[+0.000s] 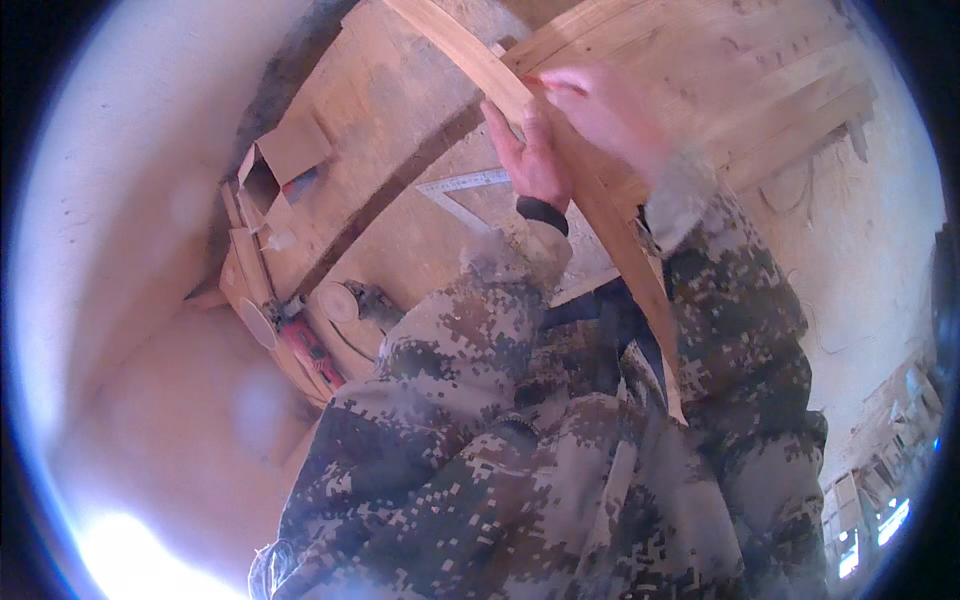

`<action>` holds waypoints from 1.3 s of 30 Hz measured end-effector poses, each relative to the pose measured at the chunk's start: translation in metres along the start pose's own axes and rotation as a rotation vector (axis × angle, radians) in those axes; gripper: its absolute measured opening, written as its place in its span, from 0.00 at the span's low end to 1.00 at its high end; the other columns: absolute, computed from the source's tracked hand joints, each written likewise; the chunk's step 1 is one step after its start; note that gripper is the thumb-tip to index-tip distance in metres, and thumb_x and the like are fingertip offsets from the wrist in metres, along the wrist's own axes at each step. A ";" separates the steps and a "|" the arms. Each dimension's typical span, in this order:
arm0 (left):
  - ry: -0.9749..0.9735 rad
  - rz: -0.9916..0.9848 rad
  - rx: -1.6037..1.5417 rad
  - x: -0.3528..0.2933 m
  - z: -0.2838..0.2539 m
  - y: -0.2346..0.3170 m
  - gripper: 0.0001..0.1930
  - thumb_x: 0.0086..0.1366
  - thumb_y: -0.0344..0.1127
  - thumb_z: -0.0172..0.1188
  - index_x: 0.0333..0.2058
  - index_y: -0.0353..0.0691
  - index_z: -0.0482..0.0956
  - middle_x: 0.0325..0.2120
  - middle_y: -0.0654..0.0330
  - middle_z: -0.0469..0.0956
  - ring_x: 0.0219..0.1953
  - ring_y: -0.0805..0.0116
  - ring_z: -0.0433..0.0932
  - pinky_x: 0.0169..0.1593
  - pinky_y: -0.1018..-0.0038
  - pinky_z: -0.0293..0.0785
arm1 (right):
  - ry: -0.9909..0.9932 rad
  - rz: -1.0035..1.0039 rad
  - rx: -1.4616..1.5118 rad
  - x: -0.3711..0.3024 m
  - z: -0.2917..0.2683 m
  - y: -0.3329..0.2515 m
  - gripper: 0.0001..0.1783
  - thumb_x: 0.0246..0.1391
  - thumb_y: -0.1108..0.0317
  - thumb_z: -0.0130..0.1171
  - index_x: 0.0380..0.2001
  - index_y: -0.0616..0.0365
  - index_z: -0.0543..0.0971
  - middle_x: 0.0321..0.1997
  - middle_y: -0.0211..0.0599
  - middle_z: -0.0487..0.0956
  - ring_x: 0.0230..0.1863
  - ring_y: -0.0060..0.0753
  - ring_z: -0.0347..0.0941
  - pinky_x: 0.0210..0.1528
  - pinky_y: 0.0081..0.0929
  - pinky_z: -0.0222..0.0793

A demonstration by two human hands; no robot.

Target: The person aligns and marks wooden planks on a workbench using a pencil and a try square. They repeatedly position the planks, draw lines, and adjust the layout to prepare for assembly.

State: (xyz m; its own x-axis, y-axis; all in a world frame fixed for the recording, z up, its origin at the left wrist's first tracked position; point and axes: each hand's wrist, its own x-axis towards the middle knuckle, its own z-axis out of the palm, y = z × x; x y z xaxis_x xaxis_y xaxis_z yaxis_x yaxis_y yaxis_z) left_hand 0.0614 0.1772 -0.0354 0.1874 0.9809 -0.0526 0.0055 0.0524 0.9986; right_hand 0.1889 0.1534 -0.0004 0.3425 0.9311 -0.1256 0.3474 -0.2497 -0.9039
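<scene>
A long wooden board (610, 225) runs from the upper middle down past my right forearm, its lower end against my jacket. Around the board's left edge is my left hand (537, 165), its thumb laid against the wood and its fingers to the left of it. My right hand (615, 112), somewhat blurred, pinches a thin red pencil (565, 88) just right of the board, the tip close to the board's edge. A metal set square (462, 185) lies on the worktable to the left of my left hand.
More planks (790, 120) lie at the upper right. On the left of the worktable (390, 240) stand an open cardboard box (290, 160), a red power tool (312, 352) and a round pale disc (338, 301). Wood offcuts (880, 460) are heaped at the lower right.
</scene>
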 end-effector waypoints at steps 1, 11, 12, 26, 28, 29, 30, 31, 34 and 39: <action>0.016 -0.037 -0.018 0.000 0.000 0.001 0.24 0.75 0.37 0.52 0.64 0.32 0.65 0.50 0.54 0.73 0.51 0.65 0.73 0.55 0.69 0.71 | -0.004 -0.026 -0.018 -0.023 -0.007 0.000 0.16 0.64 0.66 0.56 0.51 0.60 0.83 0.40 0.48 0.86 0.40 0.39 0.82 0.43 0.35 0.75; -0.017 0.000 0.005 -0.007 0.004 0.006 0.37 0.74 0.40 0.54 0.71 0.23 0.49 0.68 0.44 0.62 0.67 0.58 0.63 0.69 0.68 0.57 | -0.217 0.569 -0.282 -0.300 -0.092 0.003 0.18 0.61 0.64 0.55 0.51 0.53 0.83 0.41 0.51 0.84 0.42 0.56 0.80 0.46 0.45 0.74; -0.014 0.000 -0.006 -0.009 0.007 0.008 0.36 0.74 0.39 0.54 0.71 0.23 0.50 0.67 0.45 0.63 0.66 0.58 0.64 0.69 0.68 0.58 | -0.125 0.602 -0.297 -0.312 -0.085 0.010 0.19 0.61 0.64 0.56 0.53 0.54 0.82 0.39 0.51 0.84 0.39 0.55 0.81 0.44 0.42 0.75; -0.044 -0.063 0.200 0.017 -0.007 0.010 0.38 0.50 0.21 0.66 0.63 0.31 0.66 0.52 0.51 0.76 0.50 0.60 0.78 0.55 0.68 0.75 | -0.023 0.457 0.130 -0.334 -0.006 0.043 0.40 0.47 0.53 0.71 0.64 0.55 0.74 0.51 0.53 0.80 0.52 0.52 0.78 0.55 0.41 0.72; -0.027 -0.086 0.148 0.012 -0.010 0.015 0.33 0.48 0.19 0.66 0.57 0.32 0.71 0.48 0.53 0.78 0.48 0.59 0.79 0.52 0.67 0.76 | -0.051 0.436 0.122 -0.341 -0.006 0.043 0.45 0.42 0.54 0.74 0.65 0.54 0.73 0.50 0.53 0.80 0.50 0.52 0.78 0.55 0.41 0.72; -0.006 -0.095 0.120 0.009 -0.013 0.016 0.31 0.47 0.17 0.65 0.54 0.32 0.74 0.46 0.54 0.79 0.47 0.59 0.79 0.50 0.66 0.76 | -0.069 0.444 0.181 -0.344 -0.004 0.045 0.47 0.40 0.54 0.75 0.65 0.55 0.73 0.49 0.53 0.80 0.50 0.52 0.78 0.55 0.42 0.71; 0.014 -0.092 0.137 0.002 -0.019 0.020 0.30 0.48 0.17 0.64 0.54 0.33 0.74 0.45 0.54 0.78 0.46 0.59 0.79 0.49 0.66 0.76 | -0.051 0.402 0.235 -0.350 -0.003 0.045 0.49 0.38 0.54 0.76 0.66 0.55 0.72 0.49 0.53 0.79 0.49 0.52 0.77 0.55 0.42 0.71; 0.022 -0.120 0.124 -0.003 -0.027 0.023 0.29 0.49 0.18 0.64 0.54 0.33 0.74 0.45 0.55 0.78 0.46 0.59 0.79 0.49 0.66 0.76 | -0.076 0.427 0.260 -0.354 -0.001 0.046 0.49 0.37 0.55 0.77 0.66 0.55 0.72 0.49 0.53 0.79 0.49 0.52 0.77 0.55 0.42 0.71; 0.000 -0.169 0.085 -0.012 -0.055 0.031 0.27 0.52 0.20 0.62 0.54 0.34 0.74 0.44 0.57 0.78 0.44 0.61 0.79 0.48 0.66 0.77 | -0.077 0.393 0.352 -0.364 0.014 0.052 0.50 0.34 0.57 0.78 0.66 0.55 0.73 0.50 0.51 0.79 0.50 0.50 0.77 0.56 0.42 0.70; 0.065 -0.489 -0.104 -0.013 -0.086 0.036 0.19 0.62 0.27 0.60 0.53 0.34 0.75 0.45 0.57 0.78 0.47 0.60 0.78 0.50 0.61 0.77 | -0.145 0.587 0.530 -0.371 0.023 0.047 0.50 0.32 0.60 0.79 0.64 0.61 0.74 0.51 0.46 0.80 0.55 0.40 0.76 0.61 0.36 0.67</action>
State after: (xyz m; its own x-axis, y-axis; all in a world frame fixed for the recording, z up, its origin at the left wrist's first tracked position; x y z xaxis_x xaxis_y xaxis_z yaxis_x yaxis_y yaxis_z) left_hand -0.0256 0.1821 0.0013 0.1256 0.8461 -0.5181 -0.0212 0.5244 0.8512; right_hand 0.0580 -0.1979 -0.0057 0.2113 0.7212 -0.6597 -0.3278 -0.5835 -0.7430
